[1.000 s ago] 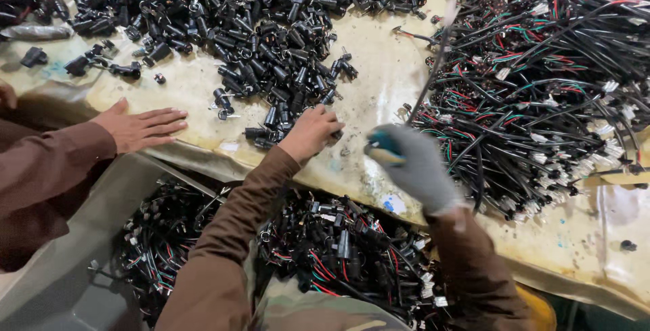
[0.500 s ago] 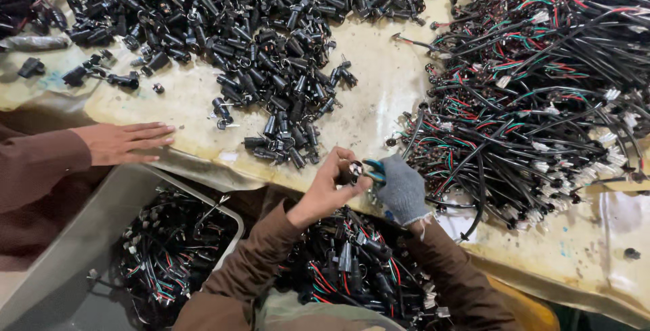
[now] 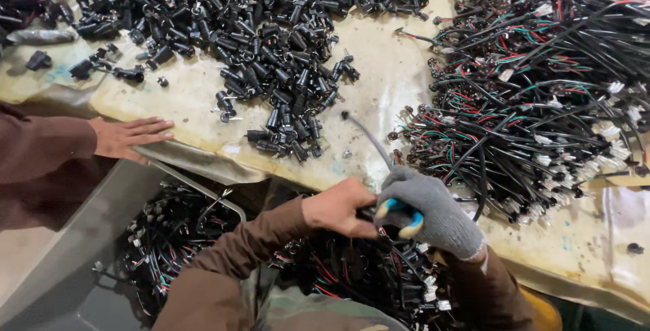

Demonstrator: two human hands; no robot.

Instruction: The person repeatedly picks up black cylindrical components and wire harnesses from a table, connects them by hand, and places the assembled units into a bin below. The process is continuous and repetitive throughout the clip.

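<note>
My bare left hand (image 3: 338, 205) and my grey-gloved right hand (image 3: 437, 216) meet at the table's front edge. The gloved hand is closed around a blue-and-yellow-handled tool (image 3: 399, 214). My left fingers pinch something small and dark against the tool; what exactly is hidden. A thin black cable (image 3: 365, 138) runs from between the hands up across the table. A pile of small black connectors (image 3: 271, 53) lies just beyond my left hand. A big heap of black cables with red, green and white wires (image 3: 542, 94) lies to the right.
Another person's hand (image 3: 128, 138) in a brown sleeve rests flat on the left table edge. A grey bin (image 3: 88, 236) of wired cables sits below the table, with more on my lap (image 3: 359, 270). The yellowish table cover (image 3: 379, 60) is stained.
My left hand left the connector pile and came back to the gloved hand. Both hands then dropped toward the table's front edge. The other person's hand barely moved.
</note>
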